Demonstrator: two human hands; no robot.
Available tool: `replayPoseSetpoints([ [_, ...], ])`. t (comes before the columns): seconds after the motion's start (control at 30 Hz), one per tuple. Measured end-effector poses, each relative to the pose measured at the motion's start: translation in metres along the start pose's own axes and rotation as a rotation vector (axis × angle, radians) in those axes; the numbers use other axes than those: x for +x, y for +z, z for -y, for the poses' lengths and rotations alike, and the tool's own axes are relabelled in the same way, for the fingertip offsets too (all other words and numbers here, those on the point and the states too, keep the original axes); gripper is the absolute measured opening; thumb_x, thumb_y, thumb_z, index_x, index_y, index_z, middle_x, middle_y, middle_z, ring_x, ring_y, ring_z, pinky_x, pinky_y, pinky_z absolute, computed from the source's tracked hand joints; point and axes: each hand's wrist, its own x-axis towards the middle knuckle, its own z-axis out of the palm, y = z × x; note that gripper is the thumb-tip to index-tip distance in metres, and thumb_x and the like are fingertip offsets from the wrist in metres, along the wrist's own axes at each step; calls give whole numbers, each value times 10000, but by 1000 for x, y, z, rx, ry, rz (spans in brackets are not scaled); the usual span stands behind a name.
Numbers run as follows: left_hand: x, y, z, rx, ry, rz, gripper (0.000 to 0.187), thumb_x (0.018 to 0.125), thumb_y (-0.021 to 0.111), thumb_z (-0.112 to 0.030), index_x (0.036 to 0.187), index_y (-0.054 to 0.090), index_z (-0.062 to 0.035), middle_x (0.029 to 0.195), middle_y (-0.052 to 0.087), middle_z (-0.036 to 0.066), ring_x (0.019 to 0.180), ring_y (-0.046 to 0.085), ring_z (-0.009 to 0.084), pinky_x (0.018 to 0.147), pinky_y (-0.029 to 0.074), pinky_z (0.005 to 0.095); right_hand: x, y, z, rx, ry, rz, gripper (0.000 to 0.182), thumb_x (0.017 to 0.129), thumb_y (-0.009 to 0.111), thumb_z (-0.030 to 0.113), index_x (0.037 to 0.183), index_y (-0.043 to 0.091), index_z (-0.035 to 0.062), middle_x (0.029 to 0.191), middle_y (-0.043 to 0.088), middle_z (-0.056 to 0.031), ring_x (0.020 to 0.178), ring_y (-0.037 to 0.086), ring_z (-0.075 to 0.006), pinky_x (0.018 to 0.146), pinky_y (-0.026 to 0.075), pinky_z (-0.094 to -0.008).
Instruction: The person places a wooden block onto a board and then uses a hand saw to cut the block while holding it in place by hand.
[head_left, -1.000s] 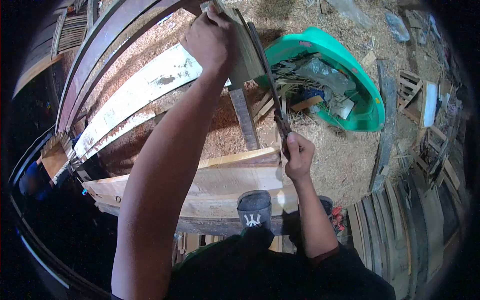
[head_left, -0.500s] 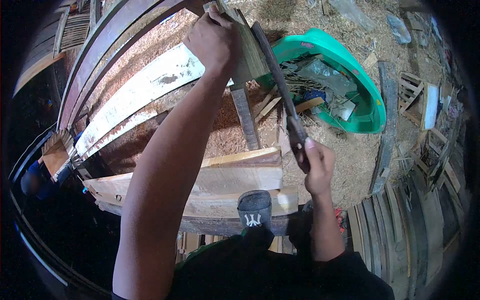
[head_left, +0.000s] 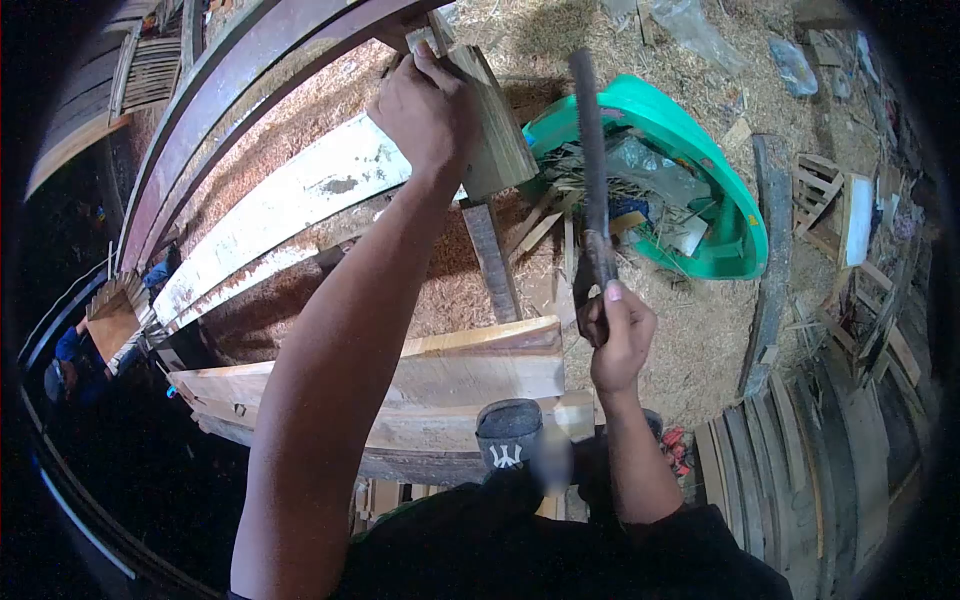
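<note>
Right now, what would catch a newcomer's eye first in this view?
Probably the bright green plastic tub, right of centre in the upper half, holding wood scraps and clear plastic. Next, the handsaw in the right hand, its blade crossing in front of the tub's left side, and the left hand against a wooden board near the top.

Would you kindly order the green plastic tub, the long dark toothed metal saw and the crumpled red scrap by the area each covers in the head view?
Largest: green plastic tub
Middle: dark toothed saw, long but narrow
Smallest: crumpled red scrap
</note>
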Motion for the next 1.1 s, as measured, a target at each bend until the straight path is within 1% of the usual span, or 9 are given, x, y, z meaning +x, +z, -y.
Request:
replayPoseSetpoints([
  [0.2, 1, 2, 2, -54, -41, 8, 473, 1063, 403, -330, 885, 708, -15, 788, 692, 192, 855, 634, 379, 944, 358, 458, 3, 14, 17, -128, 128, 44, 439, 1038, 598, 318, 705, 571, 32, 626, 506, 13, 587, 423, -79, 537, 321, -293],
  [0.5, -12, -15, 4, -192, 54, -14, 482, 1000, 517, -437, 888, 677, 4, 843, 703, 178, 919, 643, 360, 1052, 295, 448, 41, -17, 69, -549, -3, 224, 361, 991, 646, 276, 752, 595, 10, 637, 535, -3, 600, 463, -103, 548, 353, -327],
  [0.53, -5, -17, 14, -162, 68, 33, 448, 995, 577, -415, 949, 718, 7, 884, 733, 181, 915, 683, 328, 1019, 386, 435, 42, -20, 87, -586, 74, 278, 329, 994, 641, 263, 771, 602, 24, 639, 541, 1, 594, 469, -103, 547, 361, -323],
  [0.57, -1, -21, 25, -168, 73, 11, 448, 995, 577, -415, 949, 718, 7, 884, 733, 181, 915, 683, 328, 1019, 386, 435, 40, -25, 105, -622, 153, 331, 297, 997, 635, 250, 789, 610, 39, 640, 548, 5, 588, 474, -102, 546, 369, -320],
  [0.63, 9, -40, 28, -472, -91, 281, 417, 969, 669, -383, 1016, 751, 24, 918, 749, 205, 879, 720, 274, 887, 508, 400, 40, -42, 138, -705, 164, 392, 216, 995, 633, 202, 833, 629, 60, 692, 607, -7, 599, 506, -105, 569, 412, -305],
  [0.67, 10, -47, 27, -477, -145, 219, 408, 933, 746, -353, 1051, 760, 37, 924, 762, 203, 829, 726, 220, 743, 550, 346, 41, -52, 150, -697, 154, 429, 182, 994, 642, 198, 874, 625, 63, 729, 622, -7, 609, 522, -92, 574, 417, -279],
  [0.77, -1, -84, 16, -579, -267, 245, 428, 938, 750, -359, 1052, 753, 53, 936, 768, 176, 828, 716, 203, 776, 547, 336, 34, -65, 191, -694, 129, 467, 124, 984, 655, 177, 959, 628, 59, 801, 652, -12, 649, 545, -75, 606, 429, -247],
  [0.9, -33, -118, 0, -932, -449, 267, 341, 953, 750, -280, 1050, 714, 45, 941, 720, 118, 842, 696, 195, 632, 609, 337, 37, -51, 203, -575, 55, 405, 113, 961, 677, 142, 1000, 659, 38, 801, 696, -33, 613, 526, -89, 589, 439, -264],
  [1.1, -81, -188, -25, -1243, -393, 413, 389, 934, 771, -194, 1179, 607, 59, 1064, 673, 157, 936, 697, 222, 797, 666, 357, 29, -2, 167, -97, -80, 362, 253, 969, 725, 274, 1049, 721, 34, 914, 743, -43, 644, 524, -74, 604, 428, -245],
])
